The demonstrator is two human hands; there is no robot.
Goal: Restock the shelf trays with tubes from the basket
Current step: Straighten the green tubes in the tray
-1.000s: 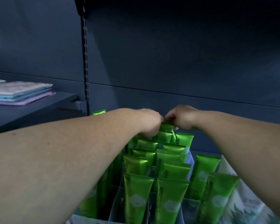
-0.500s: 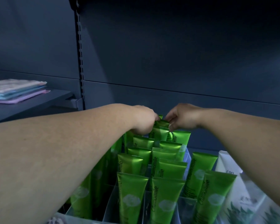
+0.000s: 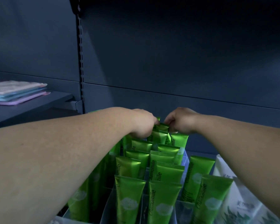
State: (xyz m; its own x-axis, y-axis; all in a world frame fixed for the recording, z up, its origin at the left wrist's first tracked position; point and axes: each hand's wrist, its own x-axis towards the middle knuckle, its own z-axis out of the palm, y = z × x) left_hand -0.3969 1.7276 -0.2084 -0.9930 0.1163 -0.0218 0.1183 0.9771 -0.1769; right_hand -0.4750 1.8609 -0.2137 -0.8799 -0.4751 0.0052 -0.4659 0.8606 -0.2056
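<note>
Several shiny green tubes (image 3: pixel 130 198) stand upright in rows inside clear divided shelf trays (image 3: pixel 109 206). Both my arms reach to the back of the rows. My left hand (image 3: pixel 143 123) and my right hand (image 3: pixel 180 121) each pinch the top edge of the rearmost green tube (image 3: pixel 161 127), one hand on each side of it. The fingertips are curled down behind the tube and partly hidden. The basket is not in view.
White tubes with a leaf print (image 3: pixel 236 196) stand to the right of the green rows. A stack of flat pastel packs (image 3: pixel 14 92) lies on the neighbouring shelf at left. A slotted upright post (image 3: pixel 81 62) and the dark back panel close the rear.
Both hands stay pinched on the rearmost tube, sitting slightly lower against the row than a second ago. The camera has shifted a little.
</note>
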